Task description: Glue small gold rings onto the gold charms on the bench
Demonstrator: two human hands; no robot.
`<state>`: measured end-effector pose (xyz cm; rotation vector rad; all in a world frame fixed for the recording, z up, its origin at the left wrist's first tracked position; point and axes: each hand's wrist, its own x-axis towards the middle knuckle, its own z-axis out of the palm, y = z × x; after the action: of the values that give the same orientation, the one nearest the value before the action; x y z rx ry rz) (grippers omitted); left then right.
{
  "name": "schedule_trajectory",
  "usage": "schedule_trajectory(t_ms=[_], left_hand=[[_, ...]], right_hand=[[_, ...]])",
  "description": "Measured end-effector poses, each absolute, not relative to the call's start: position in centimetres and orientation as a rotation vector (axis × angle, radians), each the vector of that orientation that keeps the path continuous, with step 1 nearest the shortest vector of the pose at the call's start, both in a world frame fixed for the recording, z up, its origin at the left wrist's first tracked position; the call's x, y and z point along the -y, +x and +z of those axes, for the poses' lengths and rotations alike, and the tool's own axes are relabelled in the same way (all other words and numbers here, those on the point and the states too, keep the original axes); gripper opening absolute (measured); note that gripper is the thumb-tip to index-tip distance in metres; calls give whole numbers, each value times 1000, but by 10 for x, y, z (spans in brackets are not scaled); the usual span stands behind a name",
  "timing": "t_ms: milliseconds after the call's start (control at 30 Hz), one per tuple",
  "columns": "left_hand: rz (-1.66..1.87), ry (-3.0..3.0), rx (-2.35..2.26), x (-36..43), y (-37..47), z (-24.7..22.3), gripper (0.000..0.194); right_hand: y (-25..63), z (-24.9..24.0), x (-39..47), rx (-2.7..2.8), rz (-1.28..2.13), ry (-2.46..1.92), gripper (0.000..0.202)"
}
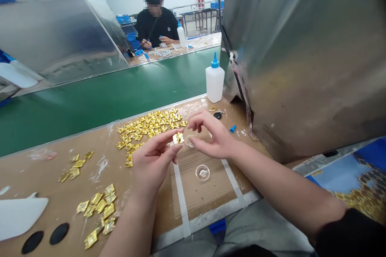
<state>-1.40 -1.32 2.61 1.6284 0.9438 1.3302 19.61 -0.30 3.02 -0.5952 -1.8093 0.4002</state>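
My left hand (153, 156) pinches a small shiny gold square piece (178, 138) between thumb and fingertips. Close by on the right, my right hand (212, 136) is curled, thumb facing the bent fingers; anything between them is too small or clear to make out. A clear round cup (187, 143) shows partly behind the right thumb; whether the thumb touches it I cannot tell. Nearer to me on the board stands another small clear cup (202, 173). Beyond the left hand, many similar gold pieces (150, 124) lie spread out.
A white bottle with a blue nozzle (215, 82) stands behind my right hand. Gold pieces (101, 204) and black discs (59, 233) lie left. A blue cap (233, 128) is right, near a metal housing (301, 68). Across the green belt (120, 92) sits a co-worker (158, 26).
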Motion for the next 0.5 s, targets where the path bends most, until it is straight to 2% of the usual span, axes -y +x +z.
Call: schedule_trajectory(t_ms=[200, 500], left_hand=[[1393, 2183, -950, 17, -19, 27, 41], [1457, 2408, -845, 13, -17, 24, 41]], right_hand=[[195, 29, 3, 1701, 822, -700, 14], [197, 23, -1, 1704, 827, -717, 16]])
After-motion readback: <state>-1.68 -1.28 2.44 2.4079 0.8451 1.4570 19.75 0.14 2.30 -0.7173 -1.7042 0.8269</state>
